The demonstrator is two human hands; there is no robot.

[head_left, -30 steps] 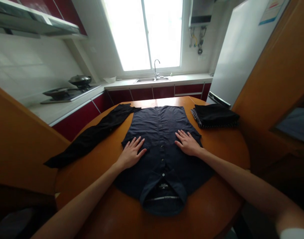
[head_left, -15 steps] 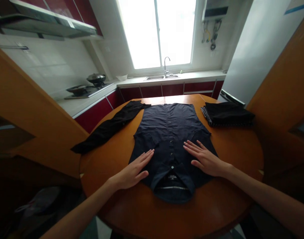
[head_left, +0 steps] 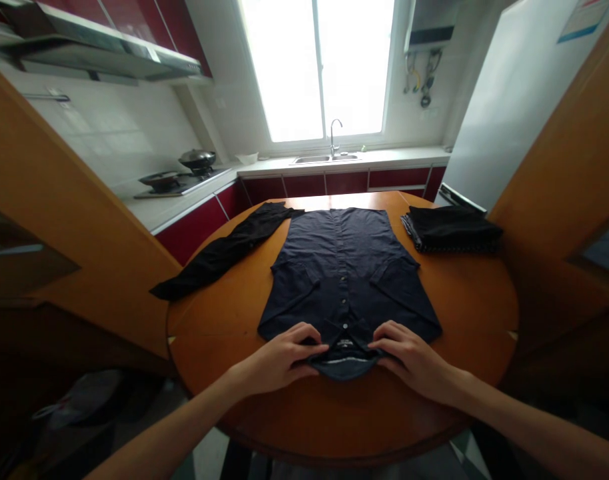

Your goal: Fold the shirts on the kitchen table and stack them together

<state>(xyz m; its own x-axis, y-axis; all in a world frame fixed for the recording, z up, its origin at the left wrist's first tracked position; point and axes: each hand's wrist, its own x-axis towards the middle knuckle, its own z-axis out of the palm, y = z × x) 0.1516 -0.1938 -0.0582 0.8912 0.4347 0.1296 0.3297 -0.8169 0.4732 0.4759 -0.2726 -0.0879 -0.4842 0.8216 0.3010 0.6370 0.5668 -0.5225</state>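
A dark navy button-up shirt lies flat and front-up on a round wooden table, with its collar toward me. My left hand curls its fingers around the left side of the collar at the shirt's near edge. On the collar's right side my right hand grips in the same way. Both hands pinch the fabric.
A long black garment drapes over the table's far left edge. A folded stack of dark clothes sits at the far right. Behind are a counter with a sink, a stove with pans and a white fridge.
Both hands slid from lying flat on the shirt's chest back toward me and closed on the collar. The view pulled back from the table.
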